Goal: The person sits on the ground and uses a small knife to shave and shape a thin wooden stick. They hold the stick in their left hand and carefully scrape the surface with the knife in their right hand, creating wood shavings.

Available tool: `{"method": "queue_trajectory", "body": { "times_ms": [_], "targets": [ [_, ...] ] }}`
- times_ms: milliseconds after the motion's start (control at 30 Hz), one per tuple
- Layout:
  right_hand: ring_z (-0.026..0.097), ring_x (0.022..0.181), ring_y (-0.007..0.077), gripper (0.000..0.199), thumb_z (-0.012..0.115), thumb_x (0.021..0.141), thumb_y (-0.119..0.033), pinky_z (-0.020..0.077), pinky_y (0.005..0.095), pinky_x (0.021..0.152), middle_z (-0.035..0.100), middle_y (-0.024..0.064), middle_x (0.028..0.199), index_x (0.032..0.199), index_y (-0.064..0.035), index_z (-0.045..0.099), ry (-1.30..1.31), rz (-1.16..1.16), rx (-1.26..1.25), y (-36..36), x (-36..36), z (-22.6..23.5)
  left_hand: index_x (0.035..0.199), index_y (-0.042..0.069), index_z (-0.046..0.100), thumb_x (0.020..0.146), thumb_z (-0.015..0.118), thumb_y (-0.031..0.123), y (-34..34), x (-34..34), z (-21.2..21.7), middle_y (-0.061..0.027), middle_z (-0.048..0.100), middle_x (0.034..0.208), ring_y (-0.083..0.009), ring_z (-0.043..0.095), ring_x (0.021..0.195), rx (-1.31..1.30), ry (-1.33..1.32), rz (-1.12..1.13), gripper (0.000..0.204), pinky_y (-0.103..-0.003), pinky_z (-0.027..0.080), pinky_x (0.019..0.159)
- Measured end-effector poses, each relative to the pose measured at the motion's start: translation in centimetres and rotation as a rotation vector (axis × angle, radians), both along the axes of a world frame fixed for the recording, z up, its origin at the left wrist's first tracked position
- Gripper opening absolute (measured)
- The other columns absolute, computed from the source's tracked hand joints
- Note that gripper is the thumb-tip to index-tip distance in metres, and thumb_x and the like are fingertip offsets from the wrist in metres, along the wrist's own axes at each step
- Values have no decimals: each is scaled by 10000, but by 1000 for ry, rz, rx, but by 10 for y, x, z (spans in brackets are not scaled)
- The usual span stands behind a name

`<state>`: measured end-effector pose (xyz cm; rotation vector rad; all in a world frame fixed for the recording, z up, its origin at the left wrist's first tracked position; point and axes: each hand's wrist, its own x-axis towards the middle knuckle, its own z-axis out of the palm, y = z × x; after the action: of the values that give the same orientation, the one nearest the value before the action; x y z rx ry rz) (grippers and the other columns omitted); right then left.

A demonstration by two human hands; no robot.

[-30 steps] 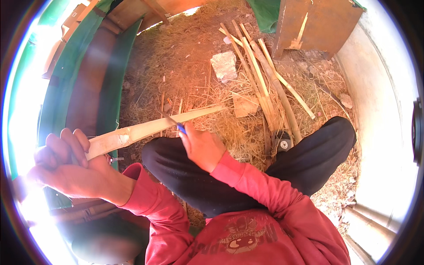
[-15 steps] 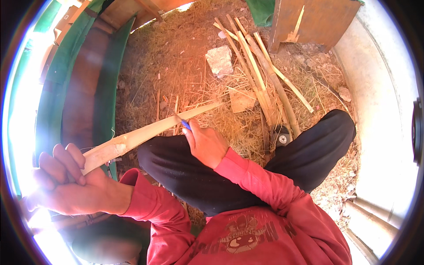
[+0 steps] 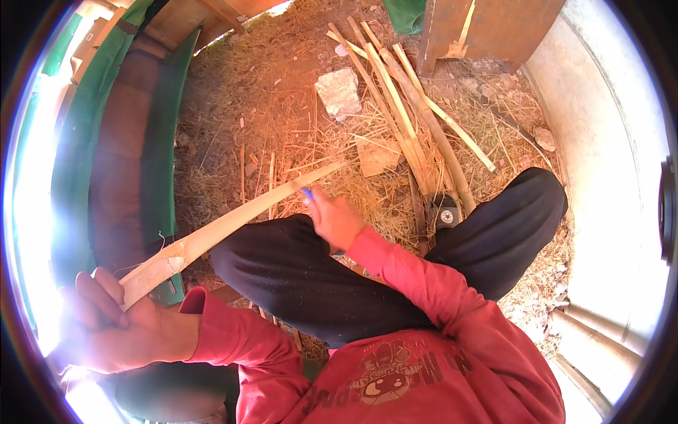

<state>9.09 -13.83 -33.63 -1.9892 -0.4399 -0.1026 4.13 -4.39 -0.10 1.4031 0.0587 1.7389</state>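
My left hand (image 3: 123, 321), at the lower left, is closed around the near end of a long, pale split bamboo strip (image 3: 229, 220). The strip slants up to the right above my left thigh, narrowing toward its far tip. A rough, lighter patch shows on it near my fingers. My right hand (image 3: 337, 222) is closed on a knife with a blue handle (image 3: 306, 192), just beside the strip's far part. Its blade cannot be made out clearly now, and whether it touches the strip is unclear.
Several bamboo pieces (image 3: 413, 116) lie piled beyond my shoe (image 3: 446, 215). A pale stone block (image 3: 339, 94) and a flat wood piece (image 3: 379, 155) rest on the straw-strewn ground. A wooden panel (image 3: 487, 35) stands behind, a pale wall (image 3: 600, 141) at right, green-edged boards (image 3: 159, 141) at left.
The knife has shifted from across the strip toward its far tip, and its blade no longer shows clearly. My left hand and the strip's near end sit slightly lower and further left.
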Motion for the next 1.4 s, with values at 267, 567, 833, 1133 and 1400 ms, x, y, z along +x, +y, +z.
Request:
{"method": "queue_trajectory", "body": {
  "times_ms": [267, 567, 833, 1133, 1400],
  "targets": [
    [595, 528, 401, 340, 396, 981, -347, 465, 507, 485, 590, 204, 602, 1119, -46, 473, 203, -212, -352, -43, 34, -64, 584, 147, 280, 891, 556, 483, 10, -3, -1, 23, 204, 522, -84, 168, 414, 25, 33, 22, 531, -234, 118, 404],
    [620, 602, 381, 262, 475, 946, -264, 488, 495, 550, 616, 198, 683, 1118, -69, 506, 131, 65, -316, -6, 19, 7, 562, 144, 318, 876, 575, 446, 72, -40, 6, 17, 238, 505, -98, 208, 395, 142, 151, -901, 505, -244, 134, 412],
    [626, 722, 394, 281, 483, 952, -312, 503, 493, 630, 627, 240, 848, 1107, -92, 565, 138, -159, -380, -58, 45, -149, 579, 141, 320, 877, 571, 472, 98, -39, -8, 17, 266, 519, -90, 265, 413, 241, 116, -633, 511, -252, 160, 417],
    [558, 527, 436, 269, 489, 953, -290, 432, 511, 490, 548, 231, 553, 987, -24, 507, 174, -27, -78, 10, 10, -10, 600, 136, 322, 893, 566, 343, 81, -39, -11, 8, 266, 520, -86, 231, 412, 126, 61, -494, 434, -233, 158, 410],
    [594, 580, 427, 229, 467, 958, -269, 470, 501, 511, 587, 229, 617, 997, -51, 526, 177, -40, -246, 26, 20, -23, 609, 132, 337, 910, 538, 338, 64, -29, -13, 9, 250, 514, -90, 215, 399, 73, 29, -5, 417, -237, 156, 404]
  ]
}}
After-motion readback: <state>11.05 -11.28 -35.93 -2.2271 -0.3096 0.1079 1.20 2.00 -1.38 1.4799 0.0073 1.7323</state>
